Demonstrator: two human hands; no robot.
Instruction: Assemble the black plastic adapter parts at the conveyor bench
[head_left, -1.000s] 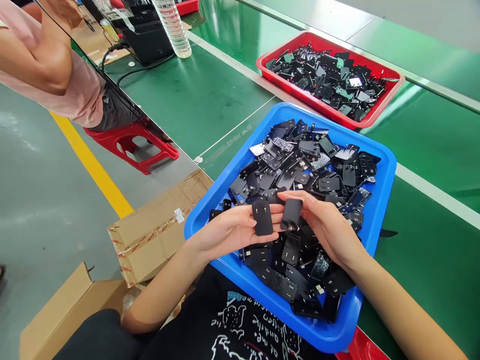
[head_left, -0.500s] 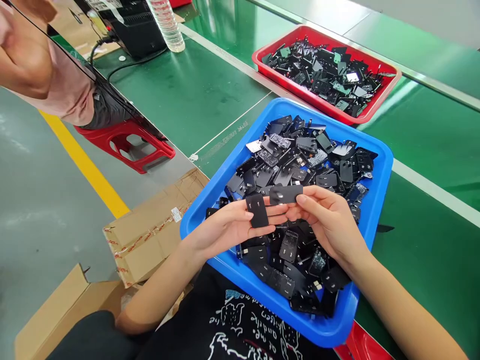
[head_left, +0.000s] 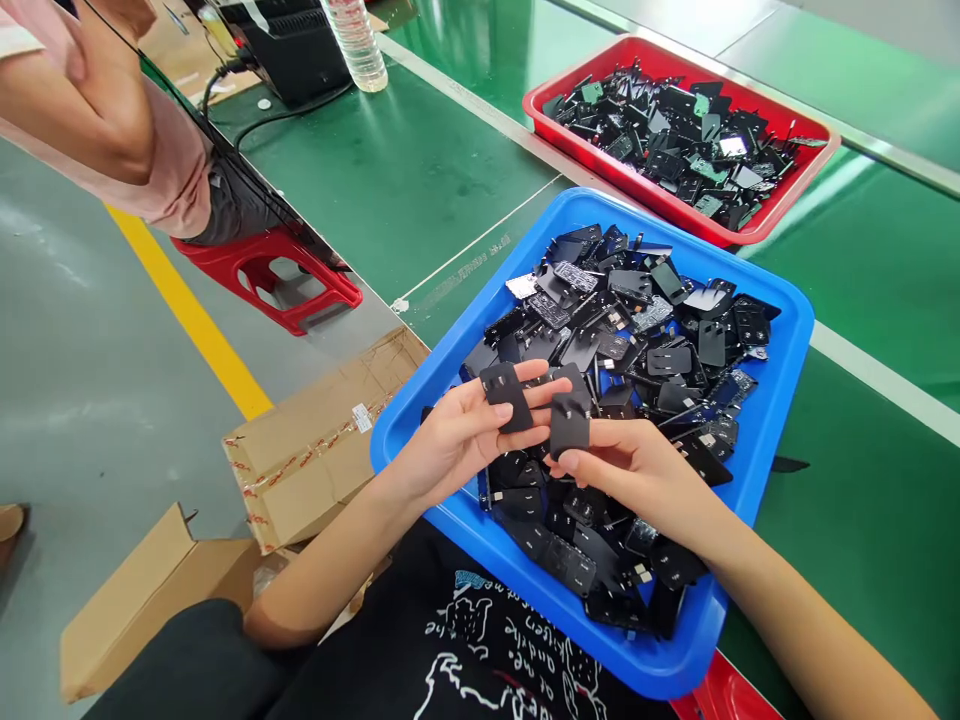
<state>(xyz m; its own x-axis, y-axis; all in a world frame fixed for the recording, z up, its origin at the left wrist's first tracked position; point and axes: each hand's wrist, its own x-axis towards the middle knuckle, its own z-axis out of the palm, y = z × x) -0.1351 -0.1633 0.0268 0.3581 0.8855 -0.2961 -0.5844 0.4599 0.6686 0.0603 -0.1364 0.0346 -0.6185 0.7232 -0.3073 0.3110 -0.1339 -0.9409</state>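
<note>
Above a blue tray (head_left: 776, 330) heaped with flat black pieces, my two hands are close together. My left hand (head_left: 469, 430) pinches a small black rectangular plate (head_left: 508, 398) under its thumb, with the other fingers stretched out behind it. Two small marks show near the top of that plate. My right hand (head_left: 619, 455) grips a second black plate (head_left: 570, 420) between thumb and fingers, held upright just right of the left fingertips. Many similar pieces, some with shiny or patterned faces, lie loosely jumbled beneath both hands.
A red tray (head_left: 814, 185) of black and green pieces stands behind the blue one on the green table (head_left: 337, 200). A clear bottle (head_left: 358, 50) and a black device (head_left: 289, 60) are farther back. Cardboard boxes (head_left: 315, 450), a red stool (head_left: 277, 280) and a seated person (head_left: 127, 130) are left.
The plate in my right hand has turned from lying sideways to upright. My left hand keeps its plate. The whole view has shifted slightly.
</note>
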